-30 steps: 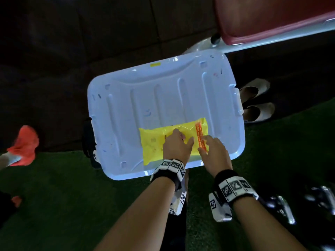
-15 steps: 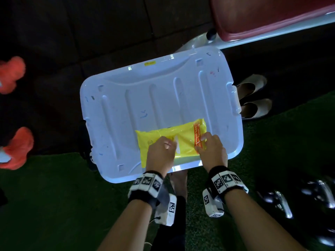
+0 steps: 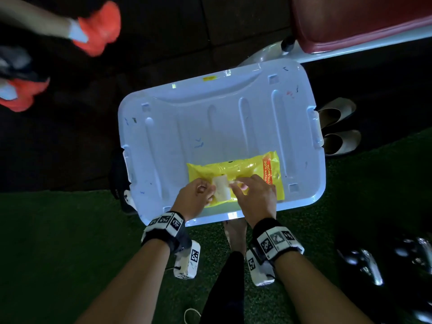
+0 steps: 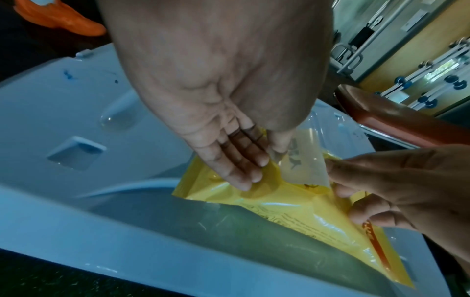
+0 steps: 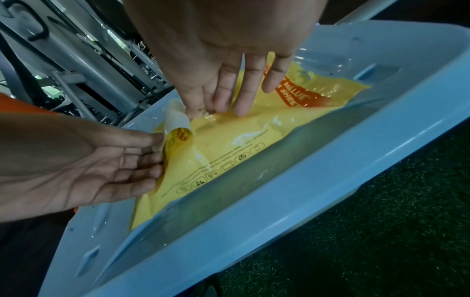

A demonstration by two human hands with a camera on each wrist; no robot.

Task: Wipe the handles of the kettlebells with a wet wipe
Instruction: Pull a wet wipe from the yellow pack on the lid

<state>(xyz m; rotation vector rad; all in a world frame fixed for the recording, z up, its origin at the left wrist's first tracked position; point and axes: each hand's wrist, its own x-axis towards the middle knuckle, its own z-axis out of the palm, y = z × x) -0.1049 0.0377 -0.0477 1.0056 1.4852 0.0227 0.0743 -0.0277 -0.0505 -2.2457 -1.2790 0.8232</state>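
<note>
Orange shoes [image 3: 98, 26] of someone else sit way off to the left of everything, on the dark floor. Next over, the left hand [image 3: 195, 198] has its thumb and fingers pinched on the pale peel-back flap [image 3: 221, 188] of the yellow wet wipe pack [image 3: 245, 169], holding it curled up off the pack; the flap sits right at those fingertips, between the two hands. Pack itself lies flat on the white storage bin lid [image 3: 187, 127], spreading out under and just beyond both sets of fingers. Right hand [image 3: 254, 195] comes down on it next to the flap, fingers mostly straight and a bit spread, with the index and thumb tips down at the opening, though I can't tell if they've actually got a wipe. Orange stripe end of the pack pokes out past the right fingers. Kettlebells [image 3: 383, 260] with shiny handles are further right on the green turf [image 3: 58, 253], well apart from both hands.
</note>
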